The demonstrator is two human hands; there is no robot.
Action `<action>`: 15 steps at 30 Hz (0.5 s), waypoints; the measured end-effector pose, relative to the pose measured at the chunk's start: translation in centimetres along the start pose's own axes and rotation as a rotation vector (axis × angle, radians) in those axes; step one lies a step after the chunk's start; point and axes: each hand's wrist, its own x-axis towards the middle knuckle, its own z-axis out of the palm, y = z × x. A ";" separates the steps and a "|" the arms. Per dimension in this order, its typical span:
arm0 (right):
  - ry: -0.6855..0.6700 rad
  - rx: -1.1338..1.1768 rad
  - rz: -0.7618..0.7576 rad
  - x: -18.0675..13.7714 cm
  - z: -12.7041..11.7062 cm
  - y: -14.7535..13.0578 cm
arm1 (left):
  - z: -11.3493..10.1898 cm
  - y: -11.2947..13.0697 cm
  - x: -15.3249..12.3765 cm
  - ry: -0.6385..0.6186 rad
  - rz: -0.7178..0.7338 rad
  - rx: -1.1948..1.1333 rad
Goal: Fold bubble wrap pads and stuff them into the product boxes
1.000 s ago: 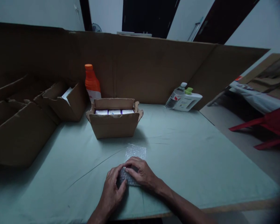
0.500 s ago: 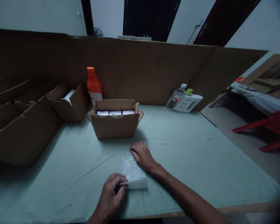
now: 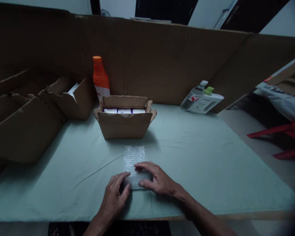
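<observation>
A strip of clear bubble wrap [image 3: 134,155] lies flat on the pale green tablecloth, its lower end between my two hands. My left hand [image 3: 115,193] is at the wrap's lower left edge, with thumb and forefinger parted. From the right, my right hand [image 3: 157,180] reaches over the lower part of the wrap, thumb and fingers spread. Whether its fingertips press on the wrap I cannot tell. Just beyond the wrap stands an open cardboard box [image 3: 125,126] with several white, purple-edged packs [image 3: 124,111] inside.
Open cardboard boxes [image 3: 22,131] line the left side. An orange bottle [image 3: 101,78] stands behind the middle box. At the back right, a clear bottle [image 3: 193,96] and a white bottle with a green cap [image 3: 206,101] lean against the cardboard wall [image 3: 162,62].
My right hand has come down from the wrap's far end to its near end. My left hand has loosened from the near edge. The wrap now lies straighter and flat; the view has tilted down.
</observation>
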 end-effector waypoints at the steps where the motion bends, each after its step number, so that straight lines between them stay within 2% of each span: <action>1: 0.005 -0.009 0.027 -0.5 0.6 0.0 | 0.2 -0.1 0.1 0.003 0.012 0.013; 4: 0.092 -0.048 0.104 -0.9 2.5 0.7 | 0.7 -0.4 0.2 0.016 0.048 0.061; 6: 0.164 -0.095 0.096 -0.5 3.5 1.4 | 0.9 -0.5 0.1 0.030 0.057 0.109; 12: 0.425 -0.377 -0.168 -0.1 3.3 1.7 | 0.8 -0.6 0.1 0.085 0.075 0.232; 15: 0.426 -0.427 -0.204 -1.3 2.8 0.6 | 0.9 -0.6 0.2 0.070 0.083 0.247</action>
